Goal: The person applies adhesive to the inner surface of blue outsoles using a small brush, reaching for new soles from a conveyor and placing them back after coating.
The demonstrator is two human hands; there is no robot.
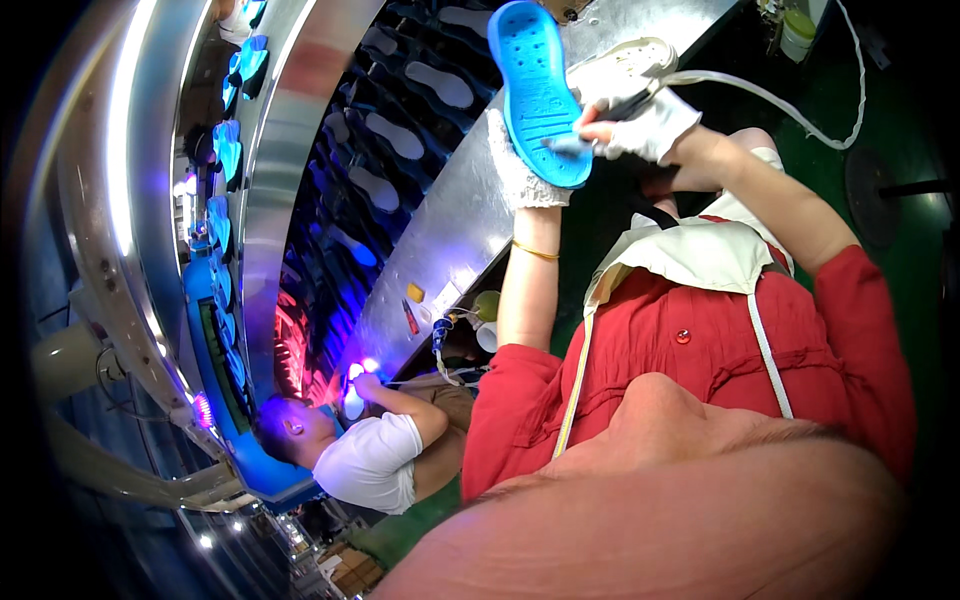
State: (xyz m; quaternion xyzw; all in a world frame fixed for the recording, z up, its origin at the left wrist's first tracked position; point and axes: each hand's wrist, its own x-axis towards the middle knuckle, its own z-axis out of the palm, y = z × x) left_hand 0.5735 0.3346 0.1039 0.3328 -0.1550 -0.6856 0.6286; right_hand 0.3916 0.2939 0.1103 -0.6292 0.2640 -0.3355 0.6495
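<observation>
My left hand [520,178], in a white knitted glove, grips a blue shoe sole [535,85] from beneath and behind its lower end. The sole is tilted with its ribbed, holed inner side showing. In my right hand [645,125], which wears a white glove with bare fingertips, is a slim dark-handled brush [630,103]. Its pale tip [565,145] lies against the lower part of the sole and is slightly blurred. A white hose [765,90] runs from the brush's back end off to the right. Behind the sole lies a pale, perforated shoe-like piece [625,62].
A metal bench [440,215] runs diagonally, with a red-handled tool [411,317] and yellow block [415,292] on it. Beyond it, a conveyor carries several grey soles [395,135]. Blue pieces [220,225] line another track. A co-worker [370,460] sits farther along; a bucket [797,35] stands far right.
</observation>
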